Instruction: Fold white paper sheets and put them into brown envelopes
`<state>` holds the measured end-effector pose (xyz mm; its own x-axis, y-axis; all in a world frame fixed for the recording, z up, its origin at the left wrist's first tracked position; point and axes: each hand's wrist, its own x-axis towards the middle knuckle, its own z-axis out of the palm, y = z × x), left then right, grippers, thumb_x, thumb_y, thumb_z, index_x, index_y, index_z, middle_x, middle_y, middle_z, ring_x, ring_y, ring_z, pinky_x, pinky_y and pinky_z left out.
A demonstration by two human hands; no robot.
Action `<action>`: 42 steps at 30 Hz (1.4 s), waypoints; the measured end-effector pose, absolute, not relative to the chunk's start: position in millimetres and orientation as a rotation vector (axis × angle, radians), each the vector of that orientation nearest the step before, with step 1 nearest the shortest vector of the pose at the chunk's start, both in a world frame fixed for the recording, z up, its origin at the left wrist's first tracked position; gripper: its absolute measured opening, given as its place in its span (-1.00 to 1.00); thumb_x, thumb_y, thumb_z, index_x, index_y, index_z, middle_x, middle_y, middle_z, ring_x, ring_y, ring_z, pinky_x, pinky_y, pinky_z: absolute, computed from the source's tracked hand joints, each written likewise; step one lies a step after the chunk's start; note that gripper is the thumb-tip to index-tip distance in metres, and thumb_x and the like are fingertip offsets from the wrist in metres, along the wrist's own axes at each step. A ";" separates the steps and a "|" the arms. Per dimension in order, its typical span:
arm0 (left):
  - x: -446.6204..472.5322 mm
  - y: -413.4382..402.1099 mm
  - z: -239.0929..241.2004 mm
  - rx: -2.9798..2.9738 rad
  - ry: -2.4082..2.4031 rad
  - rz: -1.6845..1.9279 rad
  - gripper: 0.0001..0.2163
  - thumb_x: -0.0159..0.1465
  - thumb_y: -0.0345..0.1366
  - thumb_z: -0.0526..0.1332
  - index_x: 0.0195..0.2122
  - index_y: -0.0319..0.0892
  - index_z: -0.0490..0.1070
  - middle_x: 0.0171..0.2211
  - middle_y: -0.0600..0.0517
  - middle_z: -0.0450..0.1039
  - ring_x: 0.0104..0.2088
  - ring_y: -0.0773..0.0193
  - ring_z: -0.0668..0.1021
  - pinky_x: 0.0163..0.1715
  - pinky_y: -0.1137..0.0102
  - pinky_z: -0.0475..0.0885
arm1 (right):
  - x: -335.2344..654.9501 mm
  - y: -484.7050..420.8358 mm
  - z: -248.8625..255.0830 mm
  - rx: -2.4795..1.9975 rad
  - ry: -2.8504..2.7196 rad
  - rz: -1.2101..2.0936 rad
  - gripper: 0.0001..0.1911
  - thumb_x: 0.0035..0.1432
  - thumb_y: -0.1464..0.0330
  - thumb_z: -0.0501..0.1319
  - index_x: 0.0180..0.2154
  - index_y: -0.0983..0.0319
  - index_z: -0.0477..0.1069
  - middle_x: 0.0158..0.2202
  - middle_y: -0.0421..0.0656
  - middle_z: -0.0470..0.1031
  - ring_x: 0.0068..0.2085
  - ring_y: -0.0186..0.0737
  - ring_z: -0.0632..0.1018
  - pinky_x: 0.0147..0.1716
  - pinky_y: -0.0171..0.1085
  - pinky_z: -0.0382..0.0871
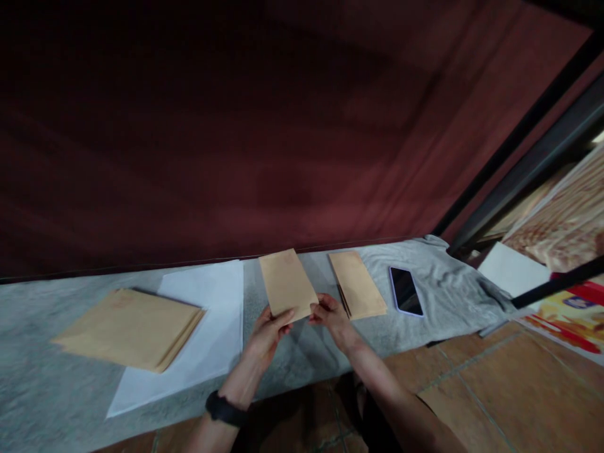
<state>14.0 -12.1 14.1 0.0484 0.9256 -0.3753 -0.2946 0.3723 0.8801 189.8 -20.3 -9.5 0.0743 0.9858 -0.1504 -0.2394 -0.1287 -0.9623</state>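
A brown paper envelope [287, 281] is held by its near edge, tilted a little over the grey cloth. My left hand [270, 331] grips its near left part, thumb on top. At the near right corner, my right hand [329, 316] pinches it between thumb and fingers. Just right of it lies a small stack of similar brown envelopes [359, 283]. To the left, a larger pile of brown envelopes [134, 327] rests partly on white paper [212, 283].
A smartphone [406, 290] lies right of the small stack on the grey cloth [302, 358]. Behind the surface hangs a dark red sheet [283, 157]. Dark metal bars [523, 148] and a colourful printed box [573, 314] stand at the right, above a tiled floor [472, 390].
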 end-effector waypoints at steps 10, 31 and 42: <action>37.1 -5.9 22.8 1.295 1.434 1.156 -0.68 0.20 -0.06 0.26 -0.13 -0.16 0.44 -0.38 0.01 0.54 -0.49 0.23 0.52 -0.47 0.36 0.42 | 165.4 -32.2 5.7 -1.589 -1.895 0.236 -0.36 0.23 0.46 0.13 0.34 0.22 0.17 0.17 0.05 0.39 0.15 0.00 0.44 0.15 -0.03 0.42; 31.5 -9.7 -0.3 0.967 1.182 0.878 -0.69 0.07 -0.04 0.36 -0.25 -0.11 0.52 -0.34 -0.04 0.59 -0.42 0.19 0.59 -0.39 0.31 0.51 | 169.1 -26.1 -13.3 -1.137 -0.669 1.378 -0.73 0.07 0.08 0.32 -0.36 0.14 0.47 -0.39 -0.16 0.57 -0.41 -0.19 0.56 -0.30 -0.16 0.55; 11.9 -9.3 -5.6 0.924 1.269 0.878 -0.52 -0.07 0.06 0.44 -0.22 -0.16 0.53 -0.35 -0.02 0.62 -0.45 0.19 0.62 -0.38 0.29 0.54 | 199.3 -14.8 -13.0 -1.267 -0.621 1.324 -0.54 -0.21 -0.01 0.45 -0.41 0.17 0.43 -0.52 -0.29 0.39 -0.48 -0.33 0.47 -0.38 -0.25 0.57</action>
<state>11.9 -9.3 -5.6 0.0975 0.9197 -0.3802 -0.0308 0.3846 0.9226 199.3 -14.8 -13.0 0.2254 0.9245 -0.3074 -0.3544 -0.2161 -0.9098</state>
